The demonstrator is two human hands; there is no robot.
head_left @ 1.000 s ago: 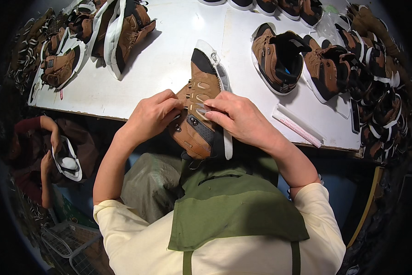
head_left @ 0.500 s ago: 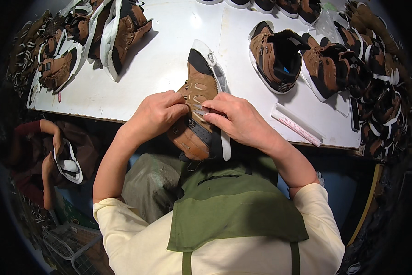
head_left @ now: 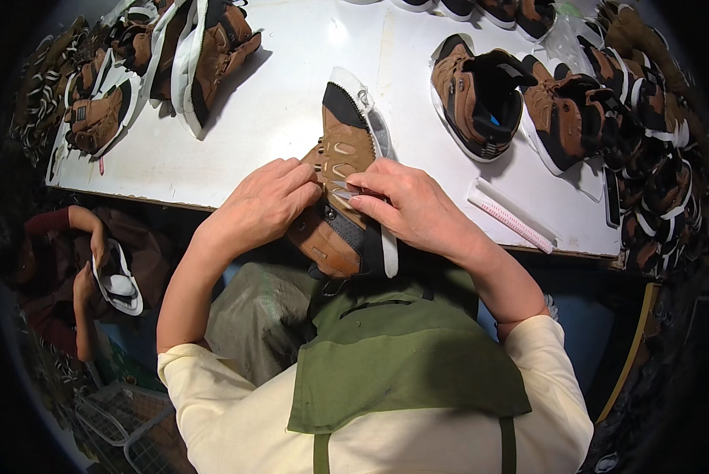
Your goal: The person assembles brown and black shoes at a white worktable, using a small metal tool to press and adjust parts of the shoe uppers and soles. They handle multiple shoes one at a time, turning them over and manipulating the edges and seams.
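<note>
Across the near edge of the desk (head_left: 283, 83) a brown-and-black shoe (head_left: 346, 158) lies on its side; the left hand (head_left: 269, 199), fingers bunched together, grips its lacing edge; the right hand (head_left: 406, 201) pinches a small pointed tool (head_left: 341, 191) over it; a brown high-top (head_left: 459, 99) stands toward the desk's right

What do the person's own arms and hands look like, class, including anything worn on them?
The left hand and right hand are both bare, without gloves, and no rings or watch can be made out. The forearms are uncovered too. Plain, loose cream sleeves, with no visible markings, end near the elbows.
</note>
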